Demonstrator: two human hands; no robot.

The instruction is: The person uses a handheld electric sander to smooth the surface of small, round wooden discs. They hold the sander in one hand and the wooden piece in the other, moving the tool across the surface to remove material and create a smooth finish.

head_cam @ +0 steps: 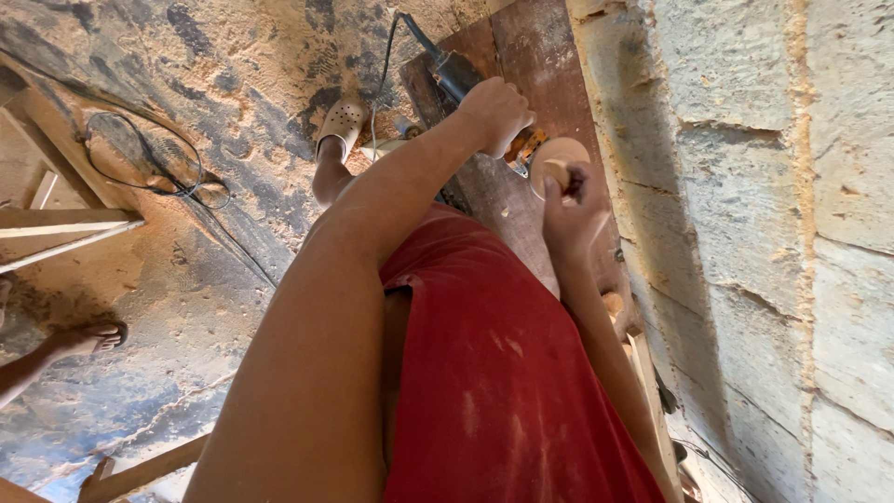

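My left hand [498, 112] is closed around the body of a dark hand-held power tool [453, 70], whose cable runs off toward the floor. My right hand [570, 200] pinches a small round pale wooden piece [557, 158] right beside the tool's working end. Both hands are over a dark reddish wooden board [531, 56] that runs along the wall. My left arm and red shirt fill the middle of the view and hide much of the board. My foot in a pale perforated clog [341, 121] stands on the floor beyond.
Sawdust covers the concrete floor [233, 84]. A black cable loop [140, 158] lies at the left, next to pale wooden frame parts [56, 224]. Another person's sandalled foot [86, 339] is at the left edge. A rough block wall [764, 233] closes off the right.
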